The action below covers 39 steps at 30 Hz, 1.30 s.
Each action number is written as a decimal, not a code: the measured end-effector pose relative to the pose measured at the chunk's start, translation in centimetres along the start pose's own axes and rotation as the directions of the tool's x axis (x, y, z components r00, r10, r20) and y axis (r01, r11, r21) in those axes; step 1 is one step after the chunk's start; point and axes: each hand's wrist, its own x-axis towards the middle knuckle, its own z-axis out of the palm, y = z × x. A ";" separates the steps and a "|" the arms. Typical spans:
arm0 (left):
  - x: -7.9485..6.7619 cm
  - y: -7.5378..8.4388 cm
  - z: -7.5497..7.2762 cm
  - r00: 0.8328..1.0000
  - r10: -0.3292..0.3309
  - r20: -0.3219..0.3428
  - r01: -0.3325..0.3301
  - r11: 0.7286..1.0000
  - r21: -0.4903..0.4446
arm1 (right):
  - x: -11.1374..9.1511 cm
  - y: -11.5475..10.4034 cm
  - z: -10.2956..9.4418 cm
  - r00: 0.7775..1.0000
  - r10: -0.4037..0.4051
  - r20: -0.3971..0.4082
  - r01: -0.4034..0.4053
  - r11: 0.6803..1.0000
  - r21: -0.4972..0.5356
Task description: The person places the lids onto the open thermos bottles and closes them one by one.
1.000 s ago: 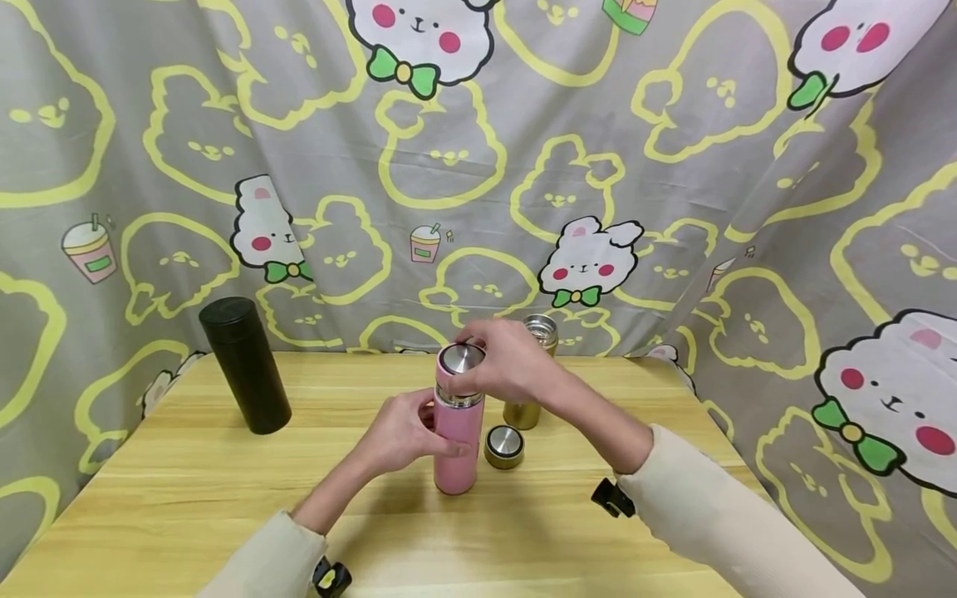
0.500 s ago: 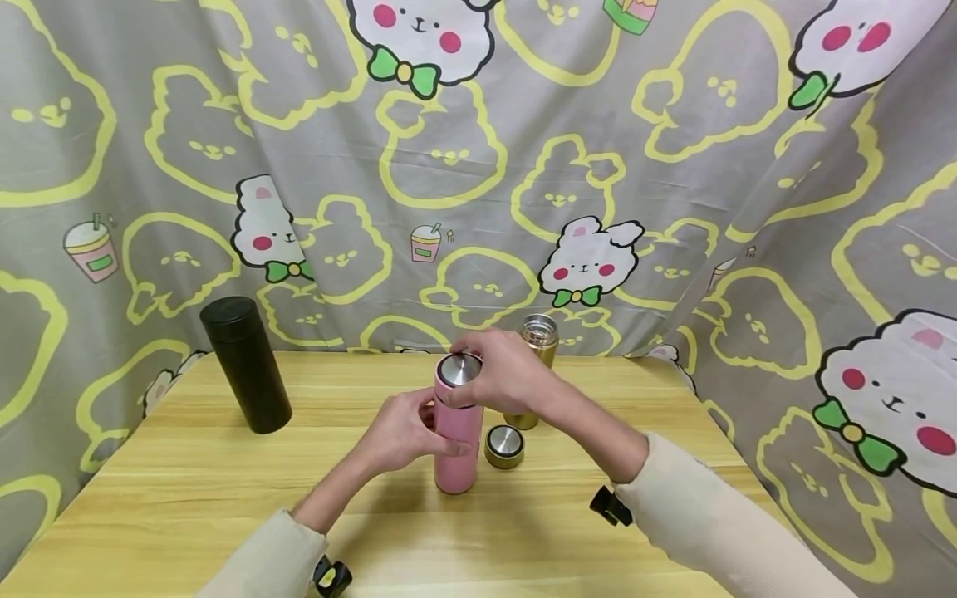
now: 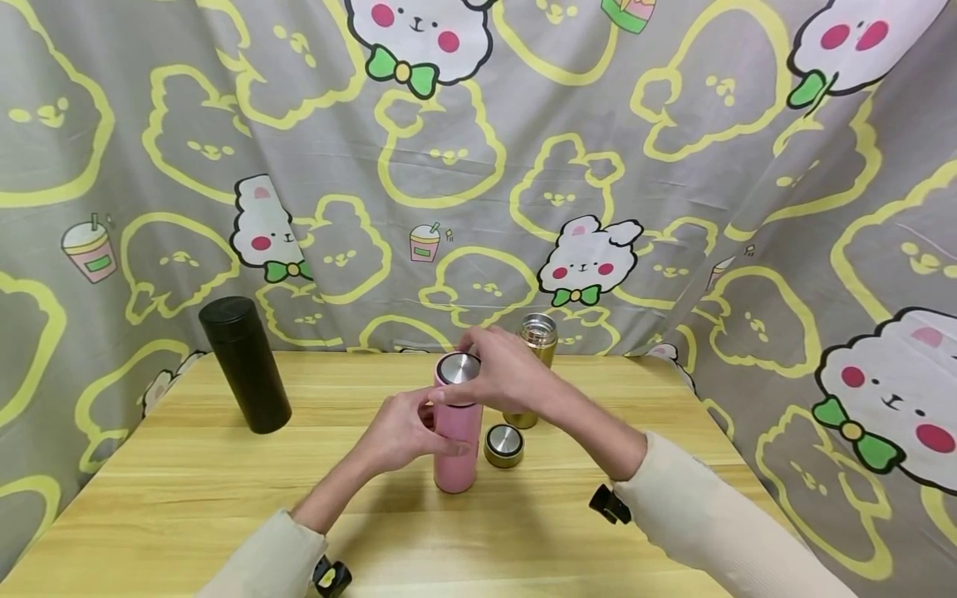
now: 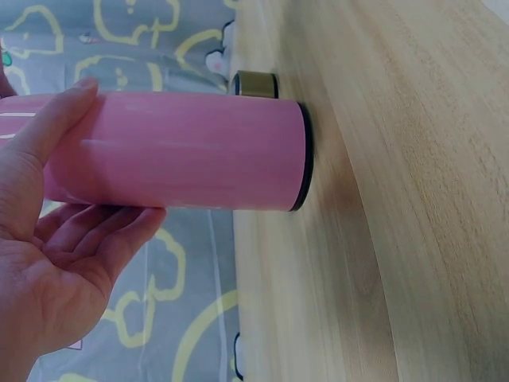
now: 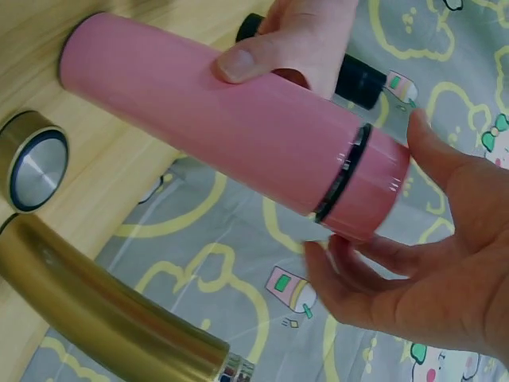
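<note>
The pink cylindrical flask [image 3: 455, 473] is standing with its long axis vertical on the pale wooden surface [image 3: 187, 498], the left hand [image 3: 399, 433] gripping its body, the right hand [image 3: 508, 372] pinching its upward-facing, steel-topped pink cap [image 3: 458, 368], now covering the silver neck exposed a second ago.

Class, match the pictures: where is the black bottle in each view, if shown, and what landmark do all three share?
Head: black bottle, left of centre, on the table.
Left wrist: not in it.
Right wrist: upper middle, partly behind the left hand.
Shared landmark: the pink bottle.
</note>
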 end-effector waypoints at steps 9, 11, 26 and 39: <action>0.1 0.0 0.2 1.000 -0.007 0.010 0.007 1.000 -0.017 | -0.1 0.4 -2.0 0.977 -0.070 0.202 0.039 0.988 0.151; 0.1 -0.1 0.1 1.000 -0.009 0.008 0.009 1.000 -0.019 | 0.0 0.6 -2.1 0.970 -0.104 0.222 0.067 0.984 0.166; 0.1 0.0 0.1 0.999 -0.032 0.006 0.033 0.999 -0.024 | 0.0 0.7 -0.6 0.996 0.048 0.071 -0.057 0.991 0.124; 0.1 0.0 0.3 1.000 0.001 0.000 -0.001 1.000 -0.010 | -0.5 0.7 -1.9 0.977 -0.084 0.194 0.043 0.977 0.209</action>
